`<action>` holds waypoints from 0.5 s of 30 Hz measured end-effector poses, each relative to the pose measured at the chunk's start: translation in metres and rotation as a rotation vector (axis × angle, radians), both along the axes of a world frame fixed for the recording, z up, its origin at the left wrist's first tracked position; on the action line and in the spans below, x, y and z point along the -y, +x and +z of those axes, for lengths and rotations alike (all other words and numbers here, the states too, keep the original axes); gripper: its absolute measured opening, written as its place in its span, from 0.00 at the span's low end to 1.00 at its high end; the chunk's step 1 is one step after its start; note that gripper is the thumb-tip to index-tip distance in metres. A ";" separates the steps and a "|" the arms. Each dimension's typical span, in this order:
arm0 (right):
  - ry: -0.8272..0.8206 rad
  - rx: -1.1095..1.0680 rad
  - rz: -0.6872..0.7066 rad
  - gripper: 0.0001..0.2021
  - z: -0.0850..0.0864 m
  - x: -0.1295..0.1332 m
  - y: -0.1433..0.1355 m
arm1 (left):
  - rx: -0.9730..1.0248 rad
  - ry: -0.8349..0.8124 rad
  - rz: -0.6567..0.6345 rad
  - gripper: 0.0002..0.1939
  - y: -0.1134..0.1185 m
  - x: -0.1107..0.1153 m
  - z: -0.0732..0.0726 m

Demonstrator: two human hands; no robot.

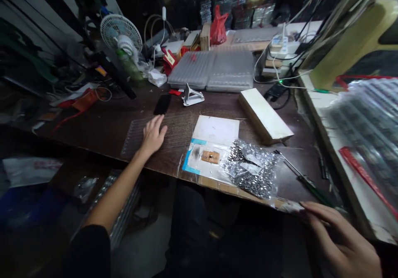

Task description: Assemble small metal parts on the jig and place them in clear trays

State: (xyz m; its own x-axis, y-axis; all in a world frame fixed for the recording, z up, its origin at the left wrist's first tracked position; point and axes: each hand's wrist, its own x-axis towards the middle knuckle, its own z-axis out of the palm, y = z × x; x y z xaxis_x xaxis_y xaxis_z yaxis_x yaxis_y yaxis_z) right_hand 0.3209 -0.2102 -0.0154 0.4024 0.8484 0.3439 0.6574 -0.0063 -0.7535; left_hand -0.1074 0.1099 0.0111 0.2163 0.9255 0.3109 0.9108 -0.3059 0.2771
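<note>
My left hand (152, 135) lies with fingers spread on a clear ribbed plastic tray (177, 131) on the dark table, just below a black phone (162, 104). My right hand (345, 236) is at the table's front edge on the right. Its fingers reach out with the tips at the edge, and I see nothing held in them. Between the hands lies a white board (217, 129) with blue tape and a small brown block (210, 157) on it. A clear bag of small shiny metal parts (256, 172) overlaps the board's right side.
A long white-topped block (265, 114) lies behind the bag, and a screwdriver (306, 178) to its right. Further back are a white stand (192, 97), stacked clear trays (230, 68), a fan (121, 35) and a red bag (219, 27). Cables run along the right.
</note>
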 end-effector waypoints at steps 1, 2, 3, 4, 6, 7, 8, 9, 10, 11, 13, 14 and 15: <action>-0.016 -0.006 0.000 0.08 -0.001 0.002 0.001 | 0.002 -0.019 0.062 0.30 0.000 -0.024 0.002; -0.029 -0.011 -0.001 0.08 -0.001 0.004 0.003 | -0.018 -0.062 0.109 0.31 0.000 -0.044 0.003; -0.037 -0.014 -0.011 0.08 -0.001 0.007 0.004 | -0.051 -0.121 0.128 0.32 -0.001 -0.061 0.004; -0.040 -0.017 -0.029 0.09 0.000 0.010 0.006 | -0.074 -0.156 0.140 0.33 -0.001 -0.072 0.004; -0.041 -0.027 -0.082 0.09 -0.001 0.016 0.010 | -0.102 -0.137 0.123 0.33 -0.001 -0.081 0.001; -0.046 -0.033 -0.106 0.09 -0.002 0.020 0.011 | -0.105 -0.098 0.098 0.32 -0.002 -0.079 -0.001; -0.052 -0.036 -0.124 0.09 -0.004 0.023 0.013 | -0.106 -0.063 0.061 0.32 -0.004 -0.075 -0.004; -0.060 -0.037 -0.131 0.09 -0.007 0.025 0.014 | -0.110 -0.047 0.017 0.32 -0.005 -0.069 -0.008; -0.069 -0.035 -0.125 0.09 -0.010 0.028 0.015 | -0.121 -0.055 -0.025 0.32 -0.007 -0.063 -0.011; -0.076 -0.029 -0.110 0.09 -0.013 0.029 0.016 | -0.137 -0.080 -0.058 0.32 -0.009 -0.057 -0.013; -0.070 -0.010 -0.076 0.10 -0.017 0.031 0.017 | -0.172 -0.134 -0.081 0.32 -0.013 -0.048 -0.017; -0.065 -0.001 -0.061 0.10 -0.016 0.032 0.018 | -0.188 -0.152 -0.073 0.32 -0.015 -0.045 -0.017; -0.062 0.011 -0.052 0.10 -0.014 0.033 0.018 | -0.202 -0.165 -0.059 0.32 -0.017 -0.042 -0.017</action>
State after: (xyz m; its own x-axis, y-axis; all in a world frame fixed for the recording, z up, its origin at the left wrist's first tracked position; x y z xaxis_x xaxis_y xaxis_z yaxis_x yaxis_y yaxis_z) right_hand 0.3392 -0.2434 -0.0290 0.4435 0.8460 0.2960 0.6629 -0.0873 -0.7436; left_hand -0.1244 0.1518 -0.0063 0.3132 0.9441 0.1024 0.9348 -0.3255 0.1422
